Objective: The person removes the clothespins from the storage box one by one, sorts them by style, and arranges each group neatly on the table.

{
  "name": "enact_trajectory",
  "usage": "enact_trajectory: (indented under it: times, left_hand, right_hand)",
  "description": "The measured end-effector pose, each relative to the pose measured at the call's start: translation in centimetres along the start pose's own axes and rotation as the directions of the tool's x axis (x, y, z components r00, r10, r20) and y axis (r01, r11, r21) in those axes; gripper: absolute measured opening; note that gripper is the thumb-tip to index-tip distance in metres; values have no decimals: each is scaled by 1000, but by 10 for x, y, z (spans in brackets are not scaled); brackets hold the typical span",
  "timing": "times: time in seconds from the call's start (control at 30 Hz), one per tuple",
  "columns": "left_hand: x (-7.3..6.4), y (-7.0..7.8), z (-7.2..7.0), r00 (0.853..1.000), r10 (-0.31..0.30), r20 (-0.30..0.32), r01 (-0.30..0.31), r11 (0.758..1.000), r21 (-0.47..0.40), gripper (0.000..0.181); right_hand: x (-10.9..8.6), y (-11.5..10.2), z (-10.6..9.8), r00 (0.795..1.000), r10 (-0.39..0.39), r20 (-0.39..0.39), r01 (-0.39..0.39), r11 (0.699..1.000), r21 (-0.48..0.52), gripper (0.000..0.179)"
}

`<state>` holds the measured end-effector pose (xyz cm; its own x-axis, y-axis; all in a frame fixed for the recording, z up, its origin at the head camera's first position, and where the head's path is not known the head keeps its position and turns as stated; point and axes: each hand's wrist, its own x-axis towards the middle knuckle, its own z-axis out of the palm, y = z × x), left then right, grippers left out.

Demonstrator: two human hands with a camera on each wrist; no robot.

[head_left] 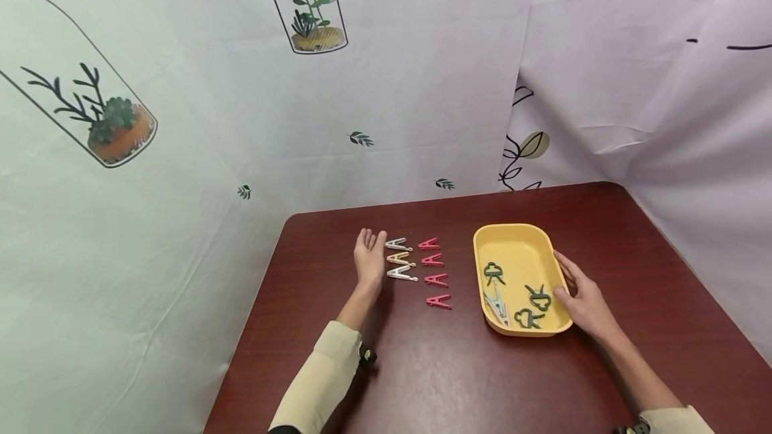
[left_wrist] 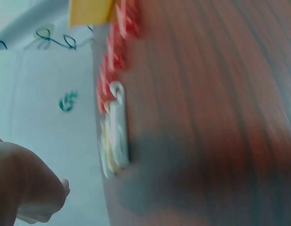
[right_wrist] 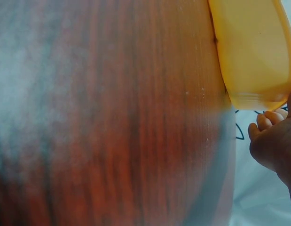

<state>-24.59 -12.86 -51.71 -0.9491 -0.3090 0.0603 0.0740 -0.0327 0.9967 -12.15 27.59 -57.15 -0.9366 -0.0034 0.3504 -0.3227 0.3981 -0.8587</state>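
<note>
My left hand (head_left: 369, 263) is held at the left of the clothespins, its fingers relaxed and nothing in its grasp. Right beside it lies a short column: a white clothespin (head_left: 398, 244), a yellow clothespin (head_left: 401, 259) and another white clothespin (head_left: 401, 274). Several red clothespins (head_left: 437, 280) form a second column to the right. With my right hand (head_left: 588, 300) I grip the right side of a yellow tray (head_left: 515, 236), thumb at the rim and fingers along the outer wall. Inside the tray are three dark green clips (head_left: 539, 298) and pale clothespins (head_left: 496, 305).
All of this is on a dark red-brown wooden table (head_left: 458, 380). A whitish cloth (head_left: 422, 86) printed with plants hangs behind the table's far edge and along both sides.
</note>
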Motion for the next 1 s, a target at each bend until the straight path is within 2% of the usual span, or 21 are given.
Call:
enact_trajectory:
  times: [0.2,0.5,0.73,0.87,1.0]
  left_hand:
    - [-17,11,30,998,-45,40,49,995,-88,75]
    - [-64,29,74,982,-87,169,115,980,-165,77]
    - [-106,28,107,969,-80,234,126,974,-190,78]
    - [-129,26,122,958,-110,264,166,966,-201,73]
    - [-149,20,134,948,-157,278,208,964,-165,71]
  right_hand:
    - [0,1,0,1000,7,3,-7,1000,3,73]
    - [1,-1,0,1000,15,0,-15,1000,-10,73]
    - [2,-1,0,1000,18,1,-18,1000,-9,72]
    - [2,-1,0,1000,15,-1,-15,1000,-2,72]
    - [2,0,1,1000,13,-3,-13,1000,5,72]
